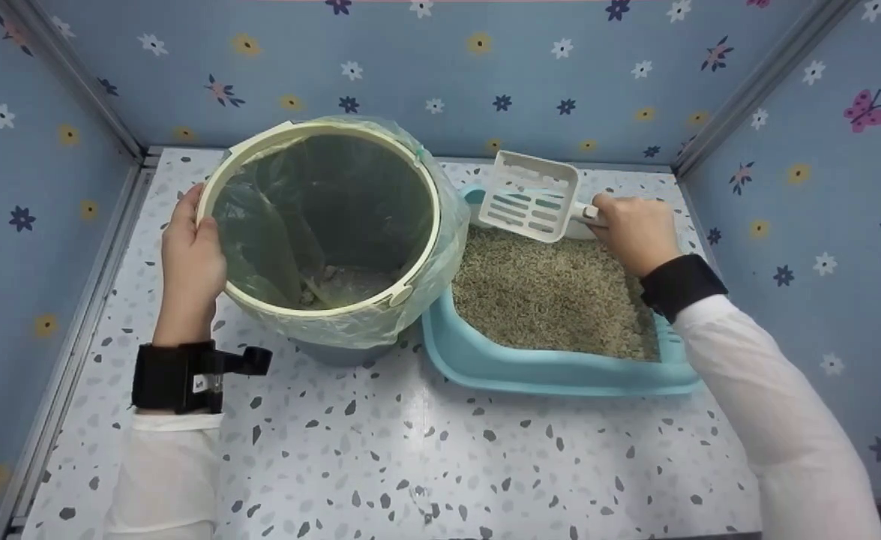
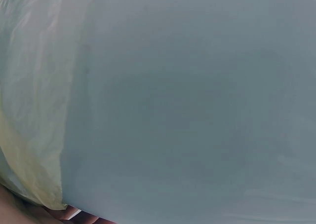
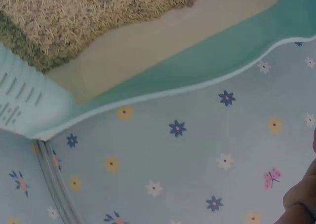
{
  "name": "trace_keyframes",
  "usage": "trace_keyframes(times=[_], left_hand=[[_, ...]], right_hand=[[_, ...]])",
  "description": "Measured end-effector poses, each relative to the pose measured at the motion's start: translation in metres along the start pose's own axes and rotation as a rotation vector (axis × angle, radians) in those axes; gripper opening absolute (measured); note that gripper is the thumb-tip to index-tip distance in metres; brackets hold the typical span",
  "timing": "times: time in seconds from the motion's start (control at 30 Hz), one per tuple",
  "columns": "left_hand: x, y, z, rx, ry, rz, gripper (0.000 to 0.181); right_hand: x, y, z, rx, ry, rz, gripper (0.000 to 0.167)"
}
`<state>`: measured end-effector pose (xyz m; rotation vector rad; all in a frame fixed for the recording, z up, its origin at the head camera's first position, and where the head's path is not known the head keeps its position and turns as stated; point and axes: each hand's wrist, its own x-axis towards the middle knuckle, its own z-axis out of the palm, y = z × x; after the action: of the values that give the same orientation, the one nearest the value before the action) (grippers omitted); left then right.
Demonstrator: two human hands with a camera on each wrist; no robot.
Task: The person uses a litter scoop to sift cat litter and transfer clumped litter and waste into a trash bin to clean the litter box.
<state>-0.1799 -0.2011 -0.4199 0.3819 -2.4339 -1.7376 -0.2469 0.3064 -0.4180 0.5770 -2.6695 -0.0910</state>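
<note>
My left hand (image 1: 193,259) grips the left rim of a trash bin (image 1: 346,354), thumb over the cream ring. The bin leans so its mouth faces me. A pale green bag (image 1: 446,232) lines it, with greyish bits (image 1: 354,281) at the bottom. In the left wrist view the bin's wall (image 2: 197,110) fills most of the picture. My right hand (image 1: 639,229) holds the handle of a white slotted litter scoop (image 1: 536,176), raised over the back left of a blue litter box (image 1: 545,373). Tan pellet litter (image 1: 552,300) covers the box's floor.
The speckled white tabletop (image 1: 350,465) extends in front of the bin and box. Blue flowered panels (image 1: 388,67) stand behind and at both sides, joined by metal corner strips. The box's ridged corner (image 3: 29,95) shows in the right wrist view.
</note>
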Motion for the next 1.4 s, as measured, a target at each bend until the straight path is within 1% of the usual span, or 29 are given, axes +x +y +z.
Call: trace_keyframes(times=[0.13, 0.23, 0.3, 0.5, 0.67, 0.8, 0.87, 0.97, 1.1, 1.23, 1.4], left_hand=[[0.001, 0.000, 0.000, -0.002, 0.000, 0.002, 0.050], [0.001, 0.000, 0.000, -0.002, 0.001, 0.003, 0.050], [0.000, 0.001, 0.001, -0.004, 0.000, 0.006, 0.049], [0.000, 0.001, 0.003, 0.011, 0.005, 0.019, 0.049], [0.001, 0.001, 0.003, 0.005, 0.010, 0.017, 0.049], [-0.001, 0.002, 0.001, 0.012, 0.010, 0.017, 0.049], [-0.002, 0.002, 0.000, 0.013, 0.009, 0.018, 0.049], [-0.003, 0.002, -0.001, 0.008, 0.005, 0.021, 0.049], [-0.003, 0.002, -0.002, 0.004, 0.005, 0.024, 0.049], [-0.002, 0.002, -0.001, 0.013, 0.010, 0.019, 0.049], [-0.001, 0.002, -0.002, 0.003, 0.005, 0.015, 0.049]], right_hand=[[-0.006, -0.004, 0.025, 0.027, -0.079, -0.023, 0.020], [-0.012, -0.007, 0.045, 0.054, -0.153, -0.040, 0.021], [-0.017, -0.008, 0.058, 0.060, -0.210, -0.049, 0.024], [-0.031, -0.012, 0.090, 0.078, -0.392, -0.048, 0.020], [-0.035, -0.010, 0.106, 0.101, -0.499, -0.042, 0.020], [-0.035, -0.009, 0.112, 0.117, -0.604, -0.020, 0.018], [-0.035, -0.010, 0.114, 0.128, -0.641, -0.002, 0.019], [-0.036, -0.009, 0.119, 0.135, -0.667, 0.010, 0.023], [-0.037, -0.007, 0.125, 0.131, -0.657, 0.010, 0.026], [-0.040, -0.004, 0.129, 0.140, -0.656, 0.035, 0.026], [-0.044, -0.001, 0.130, 0.217, -0.678, 0.082, 0.024]])
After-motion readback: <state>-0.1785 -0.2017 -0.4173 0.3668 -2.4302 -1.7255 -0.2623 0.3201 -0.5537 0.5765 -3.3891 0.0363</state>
